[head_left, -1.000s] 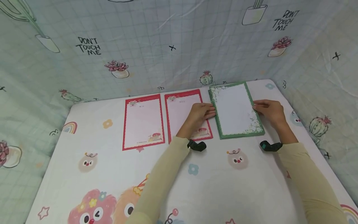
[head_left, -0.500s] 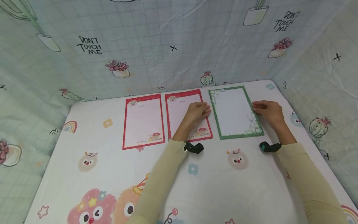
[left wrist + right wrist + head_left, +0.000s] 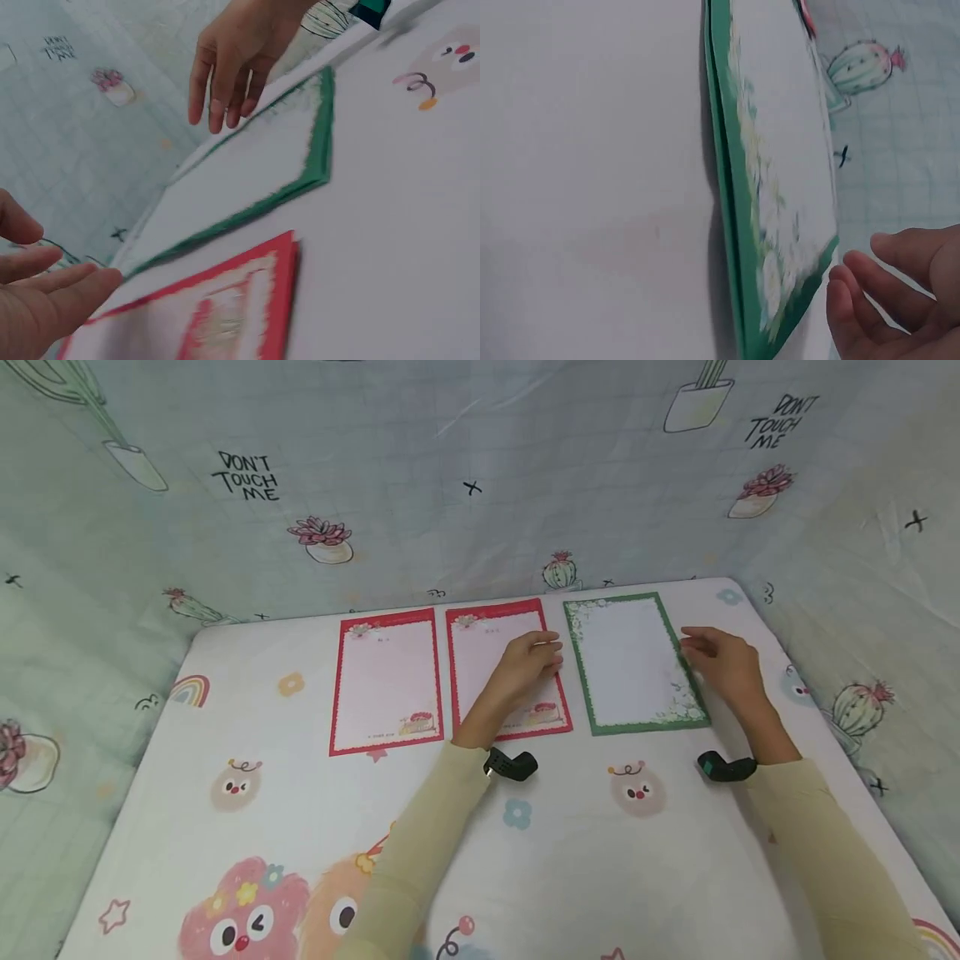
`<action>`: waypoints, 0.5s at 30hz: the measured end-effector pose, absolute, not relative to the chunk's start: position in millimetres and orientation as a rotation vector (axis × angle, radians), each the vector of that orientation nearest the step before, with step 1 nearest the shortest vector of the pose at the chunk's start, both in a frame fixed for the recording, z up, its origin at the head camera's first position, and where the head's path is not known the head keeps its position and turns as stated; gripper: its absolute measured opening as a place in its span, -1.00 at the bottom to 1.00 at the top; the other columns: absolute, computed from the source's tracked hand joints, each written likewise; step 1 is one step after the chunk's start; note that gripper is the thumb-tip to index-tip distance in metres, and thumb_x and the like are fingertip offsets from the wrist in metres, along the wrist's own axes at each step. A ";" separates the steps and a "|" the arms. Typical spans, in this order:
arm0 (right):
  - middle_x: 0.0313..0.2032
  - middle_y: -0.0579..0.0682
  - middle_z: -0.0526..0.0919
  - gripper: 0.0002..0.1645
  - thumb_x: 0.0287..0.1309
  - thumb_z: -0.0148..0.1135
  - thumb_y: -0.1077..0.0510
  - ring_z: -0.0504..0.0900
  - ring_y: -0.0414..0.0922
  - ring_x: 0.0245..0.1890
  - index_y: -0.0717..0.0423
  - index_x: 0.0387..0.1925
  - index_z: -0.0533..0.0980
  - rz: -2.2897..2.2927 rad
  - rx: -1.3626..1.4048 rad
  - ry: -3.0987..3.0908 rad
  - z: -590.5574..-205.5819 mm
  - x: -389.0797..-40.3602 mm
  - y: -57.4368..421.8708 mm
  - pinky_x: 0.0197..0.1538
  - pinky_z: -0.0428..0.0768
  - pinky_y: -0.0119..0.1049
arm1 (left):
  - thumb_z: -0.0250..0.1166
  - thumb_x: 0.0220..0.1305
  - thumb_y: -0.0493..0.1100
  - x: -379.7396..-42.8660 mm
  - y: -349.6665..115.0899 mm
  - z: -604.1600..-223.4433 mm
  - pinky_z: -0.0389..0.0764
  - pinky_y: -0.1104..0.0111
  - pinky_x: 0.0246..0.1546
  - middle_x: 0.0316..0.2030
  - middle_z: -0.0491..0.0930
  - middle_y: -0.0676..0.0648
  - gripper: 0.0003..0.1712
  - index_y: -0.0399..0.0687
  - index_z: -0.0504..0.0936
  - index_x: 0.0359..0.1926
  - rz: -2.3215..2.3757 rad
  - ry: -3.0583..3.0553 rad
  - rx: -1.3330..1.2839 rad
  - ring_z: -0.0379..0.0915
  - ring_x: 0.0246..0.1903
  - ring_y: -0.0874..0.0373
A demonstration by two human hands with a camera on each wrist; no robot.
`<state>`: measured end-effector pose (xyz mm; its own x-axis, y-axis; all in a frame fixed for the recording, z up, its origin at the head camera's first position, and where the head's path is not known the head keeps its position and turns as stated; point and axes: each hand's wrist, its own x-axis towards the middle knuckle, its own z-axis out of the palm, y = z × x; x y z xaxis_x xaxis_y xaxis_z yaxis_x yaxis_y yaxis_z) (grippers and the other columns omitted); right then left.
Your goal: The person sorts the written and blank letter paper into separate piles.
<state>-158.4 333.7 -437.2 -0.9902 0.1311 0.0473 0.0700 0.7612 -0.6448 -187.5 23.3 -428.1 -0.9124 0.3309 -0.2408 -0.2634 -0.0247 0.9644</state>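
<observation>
A green-bordered sheet of paper (image 3: 622, 664) with white flowers at its corners lies flat at the right; its edge in the right wrist view shows more than one layer. Beside its right edge is my right hand (image 3: 729, 667), fingers loosely bent and holding nothing. My left hand (image 3: 521, 670) hovers over a red-bordered sheet (image 3: 480, 643), hiding part of it, with relaxed fingers just left of the green border. In the left wrist view both the left hand (image 3: 45, 300) and the right hand (image 3: 240, 60) have their fingers apart from the green paper.
Another red-bordered sheet (image 3: 386, 685) lies to the left, in line with the other two. All rest near the back edge of a table with a white cartoon-print cloth (image 3: 570, 860). Grid-patterned fabric (image 3: 420, 527) hangs behind and at both sides.
The green-bordered paper, held between both hands and a little raised a second ago, now lies flat. My left hand has let go and drawn left; the right fingers have loosened at its edge.
</observation>
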 end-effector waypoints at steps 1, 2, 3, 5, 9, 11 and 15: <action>0.12 0.31 0.64 -0.53 0.47 0.16 0.20 0.59 0.26 0.15 0.21 0.34 0.46 1.025 -0.167 -2.852 -435.3 -155.8 329.6 0.00 0.66 -0.07 | 0.17 0.50 -0.25 -186.9 19.6 -423.8 0.56 0.13 0.23 0.29 0.49 -0.29 -0.51 -0.31 0.42 0.37 1.989 1.877 0.100 0.52 0.21 -0.16; 0.11 0.32 0.64 -0.53 0.47 0.16 0.22 0.59 0.28 0.15 0.22 0.33 0.47 1.019 -0.137 -2.837 -433.1 -153.6 325.8 0.06 0.65 0.06 | 0.16 0.51 -0.25 -186.9 15.7 -420.0 0.56 0.13 0.23 0.31 0.48 -0.29 -0.51 -0.32 0.41 0.37 1.991 1.887 0.128 0.50 0.23 -0.17; 0.11 0.33 0.64 -0.54 0.46 0.16 0.23 0.59 0.30 0.15 0.23 0.32 0.47 1.020 -0.106 -2.824 -430.5 -151.9 321.5 0.10 0.63 0.12 | 0.15 0.51 -0.25 -186.7 11.4 -415.8 0.55 0.14 0.24 0.32 0.46 -0.29 -0.51 -0.32 0.40 0.38 1.995 1.894 0.152 0.49 0.24 -0.18; 0.11 0.32 0.65 -0.56 0.44 0.19 0.23 0.60 0.31 0.14 0.23 0.28 0.51 1.037 -0.049 -2.800 -425.1 -150.0 312.1 0.12 0.61 0.13 | 0.13 0.52 -0.28 -186.2 1.7 -408.2 0.55 0.15 0.24 0.34 0.43 -0.30 -0.51 -0.34 0.38 0.38 2.001 1.901 0.184 0.46 0.26 -0.20; 0.08 0.29 0.67 -0.62 0.43 0.22 0.22 0.65 0.26 0.09 0.24 0.20 0.57 1.072 0.082 -2.767 -418.3 -149.7 295.8 0.00 0.62 -0.50 | 0.10 0.52 -0.28 -183.9 -19.0 -398.1 0.53 0.15 0.27 0.37 0.39 -0.31 -0.50 -0.35 0.34 0.39 1.961 1.949 0.216 0.42 0.29 -0.22; 0.08 0.25 0.69 -0.64 0.42 0.23 0.21 0.67 0.21 0.08 0.23 0.18 0.59 1.086 0.119 -2.768 -416.6 -149.8 288.0 -0.13 0.46 -0.75 | 0.09 0.51 -0.28 -182.1 -29.4 -396.5 0.52 0.13 0.28 0.36 0.39 -0.33 -0.49 -0.36 0.33 0.39 1.936 1.984 0.222 0.41 0.30 -0.25; 0.08 0.20 0.70 -0.65 0.42 0.24 0.20 0.69 0.15 0.07 0.20 0.16 0.61 1.130 0.166 -2.782 -416.1 -150.5 273.9 -0.16 0.41 -0.79 | 0.09 0.50 -0.26 -177.8 -50.2 -395.4 0.53 0.10 0.28 0.35 0.39 -0.34 -0.49 -0.35 0.34 0.39 1.883 2.074 0.196 0.43 0.28 -0.24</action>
<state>-150.5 273.9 -416.1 -0.9850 -0.0516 0.1648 -0.1519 0.7128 -0.6847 -177.8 -50.2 -395.4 -0.9354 0.3198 -0.1509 -0.1194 0.1160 0.9860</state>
